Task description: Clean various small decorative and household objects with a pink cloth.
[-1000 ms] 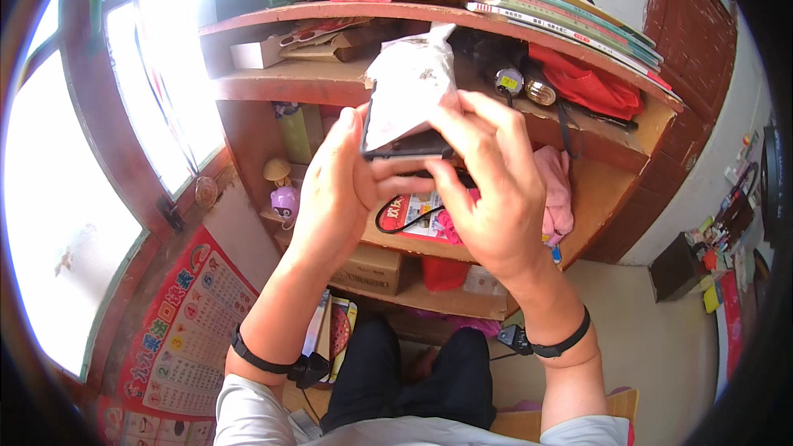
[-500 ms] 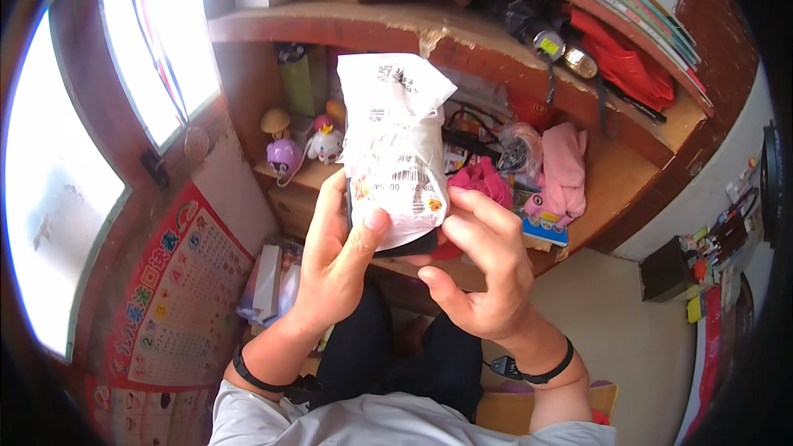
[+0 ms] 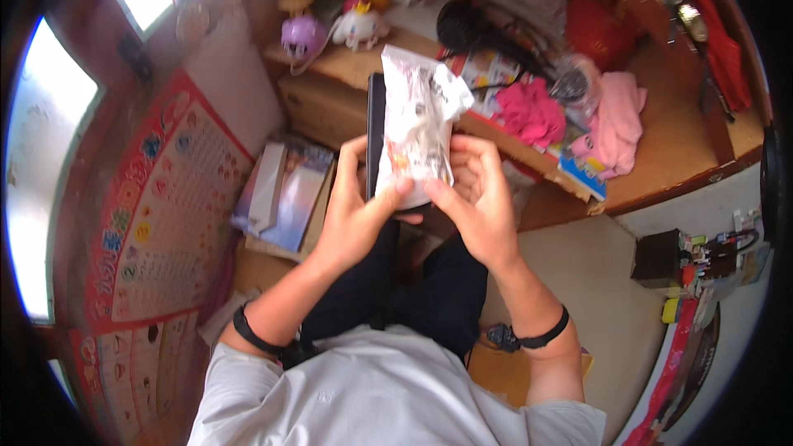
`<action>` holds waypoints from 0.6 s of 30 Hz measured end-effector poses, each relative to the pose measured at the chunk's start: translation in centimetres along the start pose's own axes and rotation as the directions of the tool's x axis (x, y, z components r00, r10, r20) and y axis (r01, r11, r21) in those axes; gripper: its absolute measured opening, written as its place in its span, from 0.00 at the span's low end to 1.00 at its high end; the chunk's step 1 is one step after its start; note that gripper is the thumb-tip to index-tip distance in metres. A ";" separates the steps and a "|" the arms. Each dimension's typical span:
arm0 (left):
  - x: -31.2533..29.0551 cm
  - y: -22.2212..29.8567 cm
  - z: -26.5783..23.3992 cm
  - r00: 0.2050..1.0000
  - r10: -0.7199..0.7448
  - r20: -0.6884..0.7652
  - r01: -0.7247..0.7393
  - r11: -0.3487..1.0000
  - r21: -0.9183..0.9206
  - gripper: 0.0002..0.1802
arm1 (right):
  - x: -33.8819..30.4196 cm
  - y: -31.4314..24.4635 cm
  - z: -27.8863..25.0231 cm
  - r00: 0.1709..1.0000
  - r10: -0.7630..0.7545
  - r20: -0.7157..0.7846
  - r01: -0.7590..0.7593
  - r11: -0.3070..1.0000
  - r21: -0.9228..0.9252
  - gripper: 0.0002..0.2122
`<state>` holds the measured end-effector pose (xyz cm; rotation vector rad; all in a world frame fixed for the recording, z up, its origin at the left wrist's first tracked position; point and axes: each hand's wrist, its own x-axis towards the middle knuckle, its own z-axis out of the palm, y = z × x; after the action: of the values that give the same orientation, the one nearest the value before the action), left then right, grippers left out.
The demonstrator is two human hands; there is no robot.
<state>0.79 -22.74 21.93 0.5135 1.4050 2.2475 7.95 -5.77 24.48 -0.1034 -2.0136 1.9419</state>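
A crinkled white plastic packet with dark print is held up in front of me, above my lap. Behind it, a flat black object shows along the left edge; its kind is hidden. My left hand is closed round the lower left of both, thumb on the packet's front. My right hand grips the packet's lower right side, its thumb also on the front near the bottom and its fingers curled behind. The packet's top end is folded and leans to the right.
Beyond my hands is a wooden shelf with a purple toy, a white toy, a black hair dryer, pink cloths and a blue booklet. Books and boxes lie at the left, beside a wall chart.
My right hand, open beside the packet before, has closed on its lower right. The packet has turned and sits slightly further right. My view has tipped down, away from the upper shelf.
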 end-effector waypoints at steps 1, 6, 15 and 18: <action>-0.3 -0.2 -0.5 0.999 -0.040 -0.007 0.039 0.999 -0.006 0.31 | -0.2 0.2 -0.1 0.999 -0.001 0.037 0.004 0.997 -0.081 0.28; -0.1 0.3 -4.2 0.997 -0.048 -0.065 0.043 0.997 -0.070 0.27 | 0.9 -0.5 -2.0 0.998 0.022 0.063 -0.022 1.000 -0.006 0.22; -3.0 -1.1 -9.0 0.981 -0.108 -0.163 0.109 0.994 0.002 0.28 | -0.9 2.8 -4.3 0.981 0.188 0.054 -0.186 0.982 -0.025 0.18; -5.8 -2.8 -12.6 0.959 -0.154 -0.238 0.161 0.987 0.011 0.27 | -1.8 4.7 -3.6 0.946 0.297 0.129 -0.288 0.954 -0.080 0.18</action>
<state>-0.52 -34.19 13.73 0.1376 1.5385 2.2164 9.84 -2.54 19.58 -0.3059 -2.2579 2.1162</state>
